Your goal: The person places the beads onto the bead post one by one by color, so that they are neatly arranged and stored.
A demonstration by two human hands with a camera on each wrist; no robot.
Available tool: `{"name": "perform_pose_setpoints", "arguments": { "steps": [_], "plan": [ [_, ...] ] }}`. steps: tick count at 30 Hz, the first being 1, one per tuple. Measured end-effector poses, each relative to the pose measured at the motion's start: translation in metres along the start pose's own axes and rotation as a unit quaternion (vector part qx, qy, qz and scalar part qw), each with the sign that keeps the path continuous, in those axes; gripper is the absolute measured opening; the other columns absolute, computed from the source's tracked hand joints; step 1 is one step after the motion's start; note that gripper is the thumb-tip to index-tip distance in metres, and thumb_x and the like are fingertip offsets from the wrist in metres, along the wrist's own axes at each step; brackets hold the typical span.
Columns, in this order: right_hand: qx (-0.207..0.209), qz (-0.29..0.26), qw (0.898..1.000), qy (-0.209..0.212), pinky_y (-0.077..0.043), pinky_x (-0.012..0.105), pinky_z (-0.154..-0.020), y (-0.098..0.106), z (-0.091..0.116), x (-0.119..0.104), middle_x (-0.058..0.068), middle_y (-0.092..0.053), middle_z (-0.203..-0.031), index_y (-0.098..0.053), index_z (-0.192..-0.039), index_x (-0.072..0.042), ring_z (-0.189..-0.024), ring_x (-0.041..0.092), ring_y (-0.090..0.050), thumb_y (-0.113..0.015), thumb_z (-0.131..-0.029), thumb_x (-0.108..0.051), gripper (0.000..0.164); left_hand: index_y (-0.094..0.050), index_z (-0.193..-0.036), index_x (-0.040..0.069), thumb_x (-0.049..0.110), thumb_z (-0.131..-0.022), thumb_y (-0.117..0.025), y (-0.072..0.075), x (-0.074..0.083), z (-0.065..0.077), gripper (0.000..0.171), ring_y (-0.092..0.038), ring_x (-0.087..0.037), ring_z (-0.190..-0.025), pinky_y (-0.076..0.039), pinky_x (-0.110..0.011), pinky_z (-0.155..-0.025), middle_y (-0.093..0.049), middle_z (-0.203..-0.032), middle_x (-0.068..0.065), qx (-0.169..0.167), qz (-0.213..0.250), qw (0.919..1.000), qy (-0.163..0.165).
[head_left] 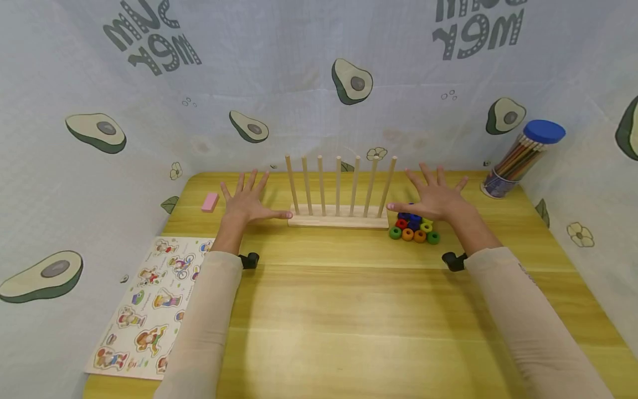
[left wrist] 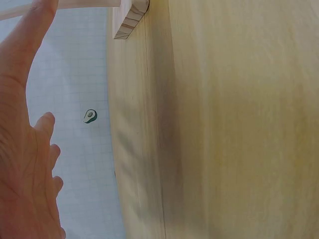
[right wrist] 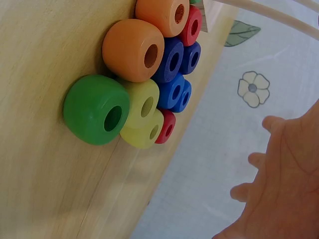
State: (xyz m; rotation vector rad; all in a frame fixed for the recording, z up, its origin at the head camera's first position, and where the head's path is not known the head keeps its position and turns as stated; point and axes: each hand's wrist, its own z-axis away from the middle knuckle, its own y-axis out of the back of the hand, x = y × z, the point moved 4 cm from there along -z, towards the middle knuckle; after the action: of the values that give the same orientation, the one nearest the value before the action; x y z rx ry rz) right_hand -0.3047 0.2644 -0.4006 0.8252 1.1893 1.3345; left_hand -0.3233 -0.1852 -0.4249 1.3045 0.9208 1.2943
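A wooden rack (head_left: 339,221) with a row of several upright pegs stands toward the back of the table. My left hand (head_left: 244,205) is spread with straight fingers at the rack's left end, its thumb tip overlapping the base edge in the head view. On the other side my right hand (head_left: 436,199) is likewise spread, thumb pointing at the rack's right end. Beneath it lies a cluster of coloured wooden beads (head_left: 413,226), partly covered by the hand. The right wrist view shows green (right wrist: 96,109), orange, yellow, blue and red beads with holes through them. Both hands hold nothing.
On the left lies a board with cartoon figures (head_left: 149,299), partly under the left forearm. A pink block (head_left: 210,202) sits behind it. At the back right stands a clear tub of coloured pencils (head_left: 518,160) with a blue lid. A patterned cloth (head_left: 299,83) hangs around the table.
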Motion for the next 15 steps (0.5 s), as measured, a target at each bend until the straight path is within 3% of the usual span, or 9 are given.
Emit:
{"name": "perform_pose_setpoints", "arguments": {
  "steps": [15],
  "plan": [
    [0.013, -0.016, 1.0, 0.004, 0.018, 0.091, -0.097, -0.0003, 0.0012, 0.0035, 0.019, 0.018, -0.171, -0.002, -0.168, -0.024, -0.151, 0.058, 0.018, -0.043, -0.085, -0.09, 0.114, 0.004, -0.166, 0.036, 0.101, -0.062, -0.054, -0.0011, 0.0014, -0.0003, 0.136, 0.005, -0.038, -0.161, 0.014, -0.075, -0.118, 0.0, -0.176, -0.008, 0.01, -0.001, 0.9999, -0.008]
  ]
}}
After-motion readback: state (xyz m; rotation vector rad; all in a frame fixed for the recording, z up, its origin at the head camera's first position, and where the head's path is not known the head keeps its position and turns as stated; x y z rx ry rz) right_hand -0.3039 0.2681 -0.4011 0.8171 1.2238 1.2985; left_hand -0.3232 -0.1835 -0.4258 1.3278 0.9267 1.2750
